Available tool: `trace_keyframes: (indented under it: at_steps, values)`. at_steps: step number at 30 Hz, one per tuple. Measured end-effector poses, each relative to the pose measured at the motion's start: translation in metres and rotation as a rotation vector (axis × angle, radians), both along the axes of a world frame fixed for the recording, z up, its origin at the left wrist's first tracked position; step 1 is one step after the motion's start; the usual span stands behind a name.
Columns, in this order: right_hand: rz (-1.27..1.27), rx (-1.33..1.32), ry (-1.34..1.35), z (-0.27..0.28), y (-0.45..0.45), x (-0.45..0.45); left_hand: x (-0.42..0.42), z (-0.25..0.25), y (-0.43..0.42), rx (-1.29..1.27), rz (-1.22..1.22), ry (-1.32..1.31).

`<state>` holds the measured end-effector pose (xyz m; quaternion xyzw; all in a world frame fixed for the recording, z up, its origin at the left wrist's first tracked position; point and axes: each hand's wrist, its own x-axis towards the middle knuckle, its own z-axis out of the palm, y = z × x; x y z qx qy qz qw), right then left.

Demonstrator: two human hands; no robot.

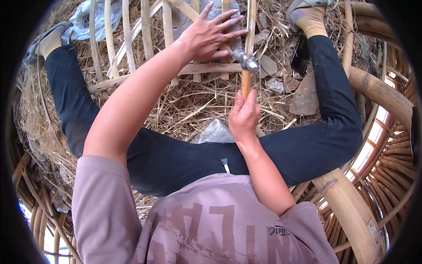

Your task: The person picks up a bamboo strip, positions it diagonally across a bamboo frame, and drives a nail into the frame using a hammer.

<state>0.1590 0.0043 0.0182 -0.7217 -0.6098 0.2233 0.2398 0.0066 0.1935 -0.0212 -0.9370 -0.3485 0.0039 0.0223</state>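
My right hand is wrapped round the wooden handle of a hammer. The metal head is over a narrow upright bamboo strip, close to the end of a crosspiece. Just left of the hammer head, my left hand lies with its fingers spread, over the slats of a bamboo frame and a grey stone slab. The thumb tip of that hand comes near the hammer head; whether it presses on a slat is hidden.
Dry straw covers the ground between my outstretched legs. Flat stones and a dark object lie by my right shin. A clear plastic bag is at upper left. Thick bamboo poles and stacked bamboo baskets stand on the right.
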Motion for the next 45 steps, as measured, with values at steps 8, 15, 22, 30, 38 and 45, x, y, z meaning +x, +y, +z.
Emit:
trace_keyframes:
  at_steps: [8,15,22,30,38,45]
  values:
    - [0.036,-0.01,-0.012,0.002,0.0,0.0,-0.003,0.013,0.005,-0.139,-0.061,0.037]
    - [0.032,0.054,-0.024,-0.003,-0.001,-0.001,0.0,0.003,0.009,-0.129,-0.053,0.083]
    - [0.074,0.118,0.027,0.011,0.005,-0.003,0.002,0.011,0.005,-0.22,-0.032,0.111]
    - [0.048,0.132,0.015,0.009,0.001,-0.001,0.001,0.011,0.006,-0.246,-0.02,0.074]
    - [-0.062,-0.013,0.014,0.008,0.009,0.0,-0.004,0.027,0.008,-0.271,-0.038,0.06]
    - [-0.226,0.13,-0.136,-0.009,0.096,0.028,0.001,-0.018,0.002,-0.082,0.035,-0.047]
